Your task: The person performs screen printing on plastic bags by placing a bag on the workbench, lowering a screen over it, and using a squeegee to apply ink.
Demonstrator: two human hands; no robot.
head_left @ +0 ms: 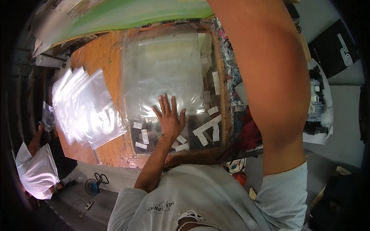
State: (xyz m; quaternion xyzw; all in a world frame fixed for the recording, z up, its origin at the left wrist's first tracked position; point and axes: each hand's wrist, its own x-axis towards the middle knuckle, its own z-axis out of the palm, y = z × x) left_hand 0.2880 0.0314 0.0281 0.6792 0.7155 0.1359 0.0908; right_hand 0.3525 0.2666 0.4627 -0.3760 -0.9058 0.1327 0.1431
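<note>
My left hand (169,120) lies flat with its fingers spread on the near edge of a clear plastic bag (165,77), which is laid out on the work board. Short strips of white tape (207,125) are stuck on the board around the bag's near and right sides. My right arm (269,77) reaches up and forward, and its hand is out of the picture beyond the top edge. Over the far end of the board stands a green, translucent sheet-like panel (135,17), possibly a printing screen.
A fanned stack of clear plastic bags (86,109) rests on the wooden tabletop (110,54) at left. Another person (36,169) holds a clear bag at far left. A paint-smeared sheet (318,104) and a black panel (335,50) are at right. A small fan (91,186) stands below.
</note>
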